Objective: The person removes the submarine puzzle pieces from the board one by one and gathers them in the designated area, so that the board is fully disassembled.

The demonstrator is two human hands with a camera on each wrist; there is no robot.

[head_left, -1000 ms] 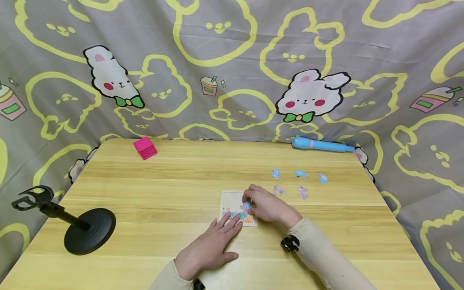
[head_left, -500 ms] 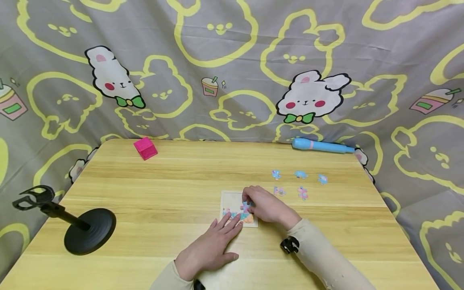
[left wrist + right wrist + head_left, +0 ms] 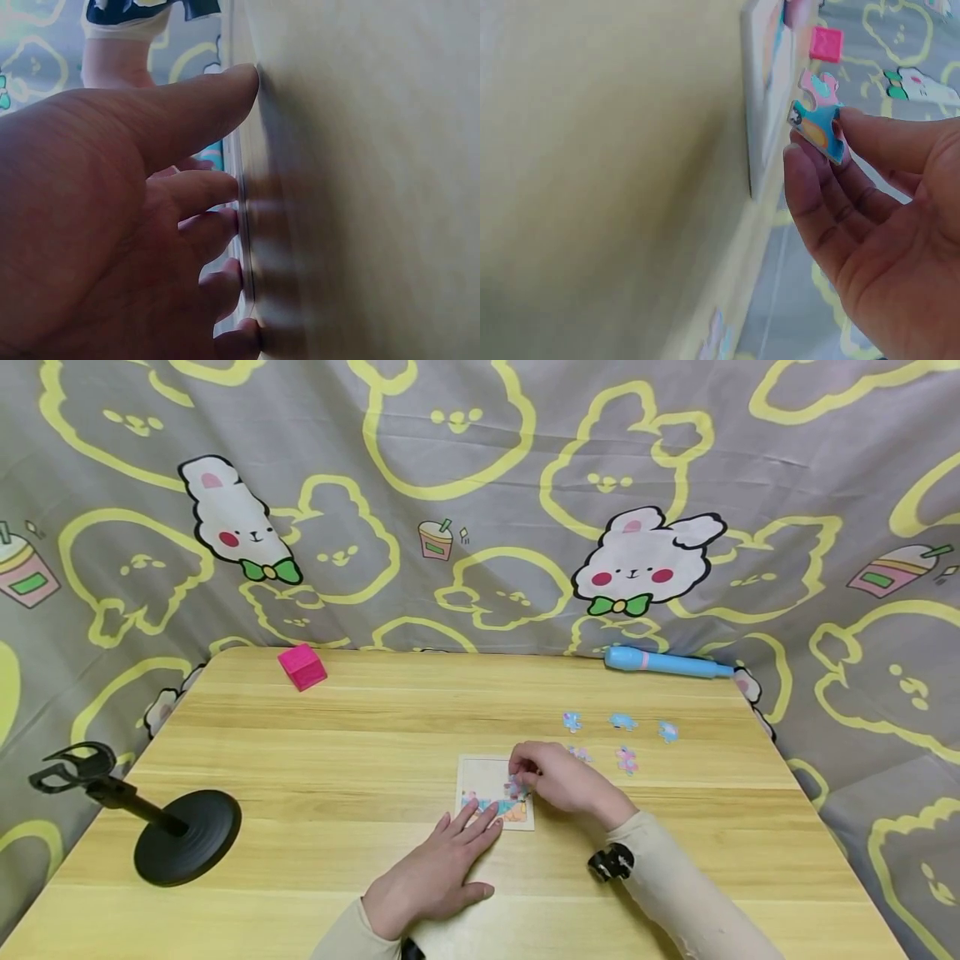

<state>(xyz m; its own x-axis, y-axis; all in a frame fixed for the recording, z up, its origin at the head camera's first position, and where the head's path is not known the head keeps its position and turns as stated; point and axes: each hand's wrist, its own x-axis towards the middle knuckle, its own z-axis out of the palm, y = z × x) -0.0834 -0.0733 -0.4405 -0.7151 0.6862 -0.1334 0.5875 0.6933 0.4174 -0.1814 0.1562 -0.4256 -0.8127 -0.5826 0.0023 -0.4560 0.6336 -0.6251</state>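
Note:
A small square jigsaw board (image 3: 483, 770) lies on the table, its lower rows filled with colourful pieces and its upper part bare. My left hand (image 3: 435, 877) lies with fingers spread, fingertips on the board's lower left part; in the left wrist view they press down near its edge. Over the right side of the board, my right hand (image 3: 564, 781) pinches a jigsaw piece (image 3: 821, 124) between thumb and fingers. That piece is teal, pink and orange, and in the right wrist view it is held tilted, apart from the board.
Several loose jigsaw pieces (image 3: 627, 760) lie right of and beyond the board. A pink cube (image 3: 302, 667) sits at the back left, a blue tube-like object (image 3: 663, 662) at the back right. On the left stands a black holder (image 3: 187, 839). A patterned curtain (image 3: 480, 468) hangs behind.
My right hand has shifted slightly to the right with the jigsaw piece, which now looks tilted over the board. The left hand has stayed in place.

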